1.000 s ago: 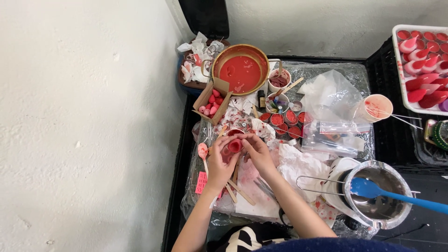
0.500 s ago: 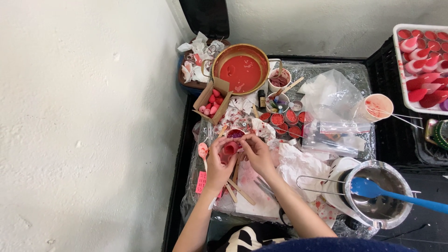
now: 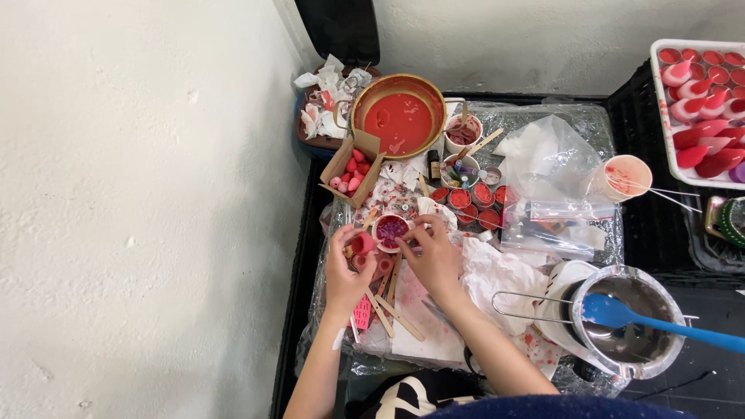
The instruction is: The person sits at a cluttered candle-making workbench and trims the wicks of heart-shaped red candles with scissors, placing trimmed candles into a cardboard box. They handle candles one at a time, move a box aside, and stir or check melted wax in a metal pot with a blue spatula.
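Centrally, small cup [image 3: 390,230] of red bits

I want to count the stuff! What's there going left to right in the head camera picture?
White wall → left hand → right hand → clear plastic bag → metal pot → tray of red shapes.

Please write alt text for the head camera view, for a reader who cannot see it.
Two hands work over a cluttered table: the left hand pinches a small red piece, the right hand touches a small cup of dark red bits. Behind stands a bowl of red liquid; at right, a metal pot with a blue spatula.
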